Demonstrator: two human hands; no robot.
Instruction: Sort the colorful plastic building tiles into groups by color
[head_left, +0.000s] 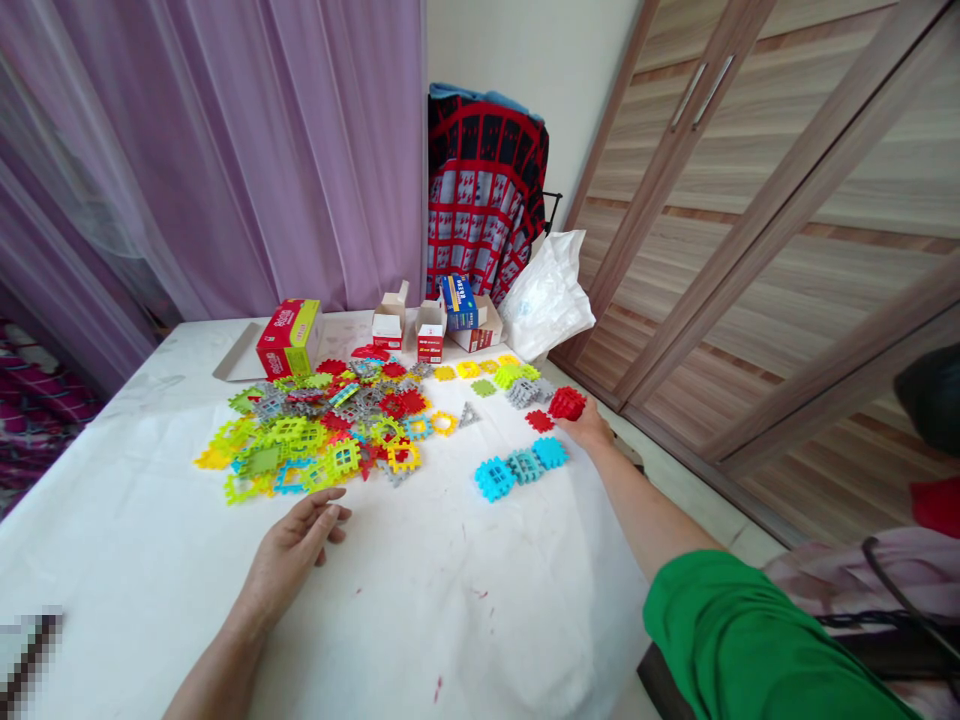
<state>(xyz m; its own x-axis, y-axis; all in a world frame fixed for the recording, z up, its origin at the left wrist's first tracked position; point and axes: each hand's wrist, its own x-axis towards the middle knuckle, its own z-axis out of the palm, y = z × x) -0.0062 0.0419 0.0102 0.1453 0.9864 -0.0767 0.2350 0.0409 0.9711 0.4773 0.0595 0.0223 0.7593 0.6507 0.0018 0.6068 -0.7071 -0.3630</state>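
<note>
Well, from my remote seat I see a red-and-yellow box [289, 340] at the back left of the bench [390, 620], with a mixed pile [322, 420] of toothed plastic pieces in front of it. Just on the near side of that pile, I have the left hand [304, 535] free, its fingers loosely bent. Further right, two small boxes [430, 338] stand along the back, next to a blue box [459, 303]. Nearer me sit three blue stacks [495, 480], touching in a slanting row; behind them lie a green stack [513, 374] and a gray stack [523, 392], with a white bag [551, 300] beyond. A loose red piece [539, 420] lies just left of the red stack [568, 402], near the bench's right edge. There, well apart from the left, the right hand [591, 428] is at the red stack; its fingers are mostly hidden, so I cannot tell whether they are clamped on it.
</note>
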